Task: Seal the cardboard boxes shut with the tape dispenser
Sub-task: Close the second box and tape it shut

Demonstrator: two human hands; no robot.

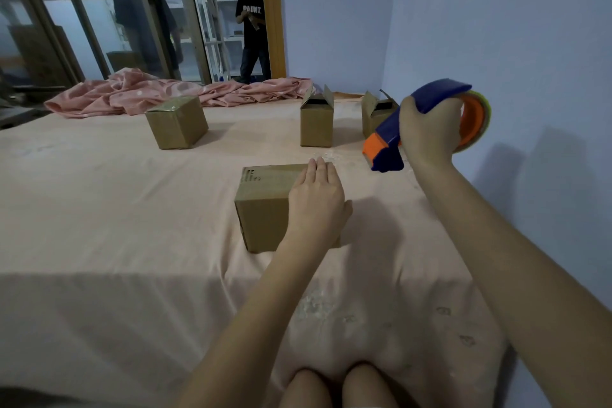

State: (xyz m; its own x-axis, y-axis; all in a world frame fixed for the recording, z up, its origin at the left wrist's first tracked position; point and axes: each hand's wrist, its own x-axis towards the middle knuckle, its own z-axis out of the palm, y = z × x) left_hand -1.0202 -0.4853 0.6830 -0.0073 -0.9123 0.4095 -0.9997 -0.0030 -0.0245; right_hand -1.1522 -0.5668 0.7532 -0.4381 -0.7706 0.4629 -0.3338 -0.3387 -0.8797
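A small closed cardboard box (263, 205) stands on the pink bed sheet in front of me. My left hand (316, 199) lies flat on its top right side, fingers straight. My right hand (429, 132) grips a blue and orange tape dispenser (387, 142) with a roll of clear tape, held in the air to the right of and above that box. Farther back stand a closed box with shiny tape on top (177, 122) at left and two boxes with open flaps, one in the middle (316, 124) and one at right (374, 113).
A crumpled pink blanket (178, 94) lies along the far edge of the bed. A blue wall (496, 43) runs close along the right side. A person in a black shirt (253, 26) stands in the doorway beyond. My knees (334, 387) show at the bottom.
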